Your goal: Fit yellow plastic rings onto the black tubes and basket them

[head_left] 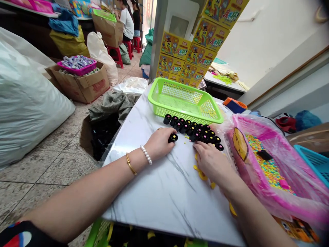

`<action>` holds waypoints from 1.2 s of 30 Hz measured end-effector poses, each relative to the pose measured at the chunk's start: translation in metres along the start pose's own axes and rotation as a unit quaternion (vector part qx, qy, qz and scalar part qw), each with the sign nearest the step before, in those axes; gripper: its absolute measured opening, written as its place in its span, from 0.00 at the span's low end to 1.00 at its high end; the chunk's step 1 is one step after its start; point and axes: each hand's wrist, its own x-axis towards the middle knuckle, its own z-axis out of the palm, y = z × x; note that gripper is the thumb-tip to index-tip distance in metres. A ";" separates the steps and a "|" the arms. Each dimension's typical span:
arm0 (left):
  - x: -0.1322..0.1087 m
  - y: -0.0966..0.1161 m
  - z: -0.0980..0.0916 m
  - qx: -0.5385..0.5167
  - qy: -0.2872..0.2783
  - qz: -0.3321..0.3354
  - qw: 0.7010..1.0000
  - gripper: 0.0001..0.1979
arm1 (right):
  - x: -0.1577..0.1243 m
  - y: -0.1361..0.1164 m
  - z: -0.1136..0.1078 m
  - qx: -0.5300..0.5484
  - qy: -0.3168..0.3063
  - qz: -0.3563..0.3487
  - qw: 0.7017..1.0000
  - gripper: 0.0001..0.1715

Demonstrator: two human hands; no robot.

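Left hand [160,144] fingers closed on a black cap [173,138]; right hand [212,163] fingers curled, grip unclear, by lined-up caps [197,132]; more black pieces [102,139] lie heaped at 9 o'clock.

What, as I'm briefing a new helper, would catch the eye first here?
The bright green plastic basket on the white marble-look table catches the eye first, with small black cylinders massed just below it, by the left hand and right hand. To the right, a pink basket lined with clear plastic holds a heap of multicoloured pellets. Behind rises a stack of yellow printed cartons.
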 end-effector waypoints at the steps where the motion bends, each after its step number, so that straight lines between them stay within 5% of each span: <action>1: -0.001 0.000 0.001 0.004 0.007 -0.002 1.000 0.21 | 0.000 0.000 0.000 -0.001 0.002 0.008 1.000 0.15; 9: -0.017 0.025 -0.003 0.088 0.122 0.054 0.987 0.24 | 0.002 0.000 0.000 -0.034 0.030 0.115 0.992 0.14; 13: -0.033 0.043 0.005 0.096 0.016 0.119 0.988 0.21 | 0.008 0.002 0.005 -0.043 0.020 0.124 0.991 0.13; 17: -0.038 0.051 0.022 0.140 -0.107 0.103 0.979 0.21 | 0.008 0.004 0.006 -0.032 0.026 0.115 0.993 0.12; 26: -0.028 0.054 0.022 0.188 -0.084 0.070 0.976 0.10 | 0.006 -0.006 0.012 0.045 0.100 0.063 0.992 0.13; 28: -0.033 0.053 0.013 0.152 -0.032 0.084 0.984 0.09 | 0.005 -0.008 0.015 0.061 0.122 0.050 0.989 0.13; 32: -0.029 0.040 -0.002 0.029 0.193 0.043 0.980 0.18 | 0.007 -0.010 0.010 0.120 0.175 0.041 0.976 0.11; 34: -0.022 0.029 -0.002 0.014 0.206 -0.007 0.978 0.29 | 0.014 -0.012 0.002 0.161 0.197 0.031 0.967 0.10; 36: -0.014 0.017 0.002 0.020 0.144 -0.034 0.989 0.33 | 0.025 -0.016 -0.006 0.196 0.213 0.015 0.957 0.10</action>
